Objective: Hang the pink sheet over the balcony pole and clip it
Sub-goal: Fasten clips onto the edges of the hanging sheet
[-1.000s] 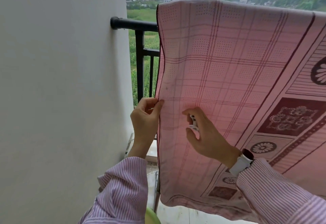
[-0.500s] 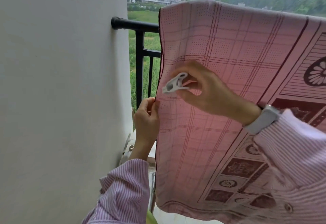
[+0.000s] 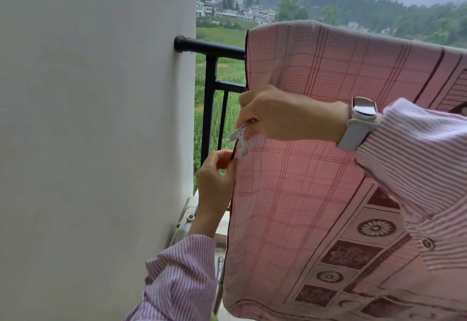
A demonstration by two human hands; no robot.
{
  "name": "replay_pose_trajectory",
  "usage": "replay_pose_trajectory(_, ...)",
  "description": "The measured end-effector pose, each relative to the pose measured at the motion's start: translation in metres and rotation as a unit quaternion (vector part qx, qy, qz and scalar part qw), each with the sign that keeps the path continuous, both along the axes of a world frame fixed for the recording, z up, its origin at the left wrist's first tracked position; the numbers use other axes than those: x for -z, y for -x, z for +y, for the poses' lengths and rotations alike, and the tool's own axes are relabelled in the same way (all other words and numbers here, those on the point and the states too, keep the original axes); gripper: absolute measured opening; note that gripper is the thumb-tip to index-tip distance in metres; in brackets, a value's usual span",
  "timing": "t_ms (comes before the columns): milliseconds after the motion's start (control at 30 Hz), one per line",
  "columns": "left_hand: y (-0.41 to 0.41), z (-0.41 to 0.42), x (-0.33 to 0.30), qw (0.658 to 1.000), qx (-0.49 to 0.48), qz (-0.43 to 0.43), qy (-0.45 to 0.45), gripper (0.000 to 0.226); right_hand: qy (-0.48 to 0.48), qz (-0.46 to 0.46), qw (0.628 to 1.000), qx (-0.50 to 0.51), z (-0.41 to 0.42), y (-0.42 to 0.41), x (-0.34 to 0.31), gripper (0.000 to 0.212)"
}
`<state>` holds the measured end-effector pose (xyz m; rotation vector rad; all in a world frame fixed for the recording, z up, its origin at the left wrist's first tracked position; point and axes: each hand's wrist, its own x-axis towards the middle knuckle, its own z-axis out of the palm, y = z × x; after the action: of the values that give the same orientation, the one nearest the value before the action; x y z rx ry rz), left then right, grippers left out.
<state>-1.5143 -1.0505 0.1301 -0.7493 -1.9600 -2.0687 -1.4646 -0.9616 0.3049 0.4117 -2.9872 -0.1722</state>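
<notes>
The pink patterned sheet [image 3: 328,169] hangs draped over the black balcony pole [image 3: 209,47], covering the pole from about mid-frame to the right. My left hand [image 3: 214,181] pinches the sheet's left edge between thumb and fingers. Just above it, my right hand [image 3: 283,113] holds a white clothes clip [image 3: 240,138], whose jaws sit at the sheet's left edge. A pale watch is on my right wrist.
A white wall [image 3: 96,143] stands close on the left, where the pole ends. Black railing bars [image 3: 209,108] run below the pole. Metal tubes [image 3: 184,222] lean near the floor by the wall. Fields and houses lie beyond.
My right hand lifted the white clip from the sheet's middle and brought it left to the sheet's edge, just above my left hand. My left hand kept its pinch on the edge.
</notes>
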Motion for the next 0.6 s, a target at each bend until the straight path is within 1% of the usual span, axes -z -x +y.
replay_pose_trajectory(100,-0.001,-0.004,0.002,1.000,-0.020,-0.004,-0.003,0.010,-0.023,-0.010,1.000,-0.007,-0.004,0.007,0.003,0.019)
replay_pose_trajectory(200,-0.004,-0.006,0.003,0.999,-0.043,0.013,-0.011,0.014,-0.058,-0.004,0.998,0.000,-0.007,0.010,0.010,0.019)
replay_pose_trajectory(333,-0.007,-0.006,0.003,0.998,-0.060,-0.003,-0.034,0.033,-0.146,-0.001,0.989,-0.007,-0.007,0.005,0.027,0.020)
replay_pose_trajectory(400,-0.005,-0.004,0.006,0.997,-0.071,0.007,-0.025,0.037,-0.206,0.039,0.978,-0.017,-0.003,0.002,0.035,0.023)
replay_pose_trajectory(433,-0.005,-0.004,0.006,0.997,-0.074,0.012,-0.021,0.038,-0.232,0.074,0.970,-0.027,0.001,-0.001,0.038,0.024)
replay_pose_trajectory(467,-0.005,-0.003,0.007,0.997,-0.075,0.016,-0.017,0.038,-0.238,0.111,0.964,-0.037,0.004,-0.002,0.042,0.028)
replay_pose_trajectory(533,-0.007,-0.002,0.006,0.997,-0.073,0.014,-0.017,0.038,-0.160,0.143,0.975,-0.059,0.013,-0.007,0.051,0.044)
replay_pose_trajectory(567,-0.008,-0.002,0.005,0.997,-0.071,0.008,-0.019,0.037,-0.108,0.155,0.979,-0.080,0.018,-0.010,0.057,0.049)
replay_pose_trajectory(600,-0.010,-0.001,0.004,0.997,-0.070,0.002,-0.020,0.035,-0.075,0.174,0.978,-0.091,0.022,-0.015,0.063,0.048)
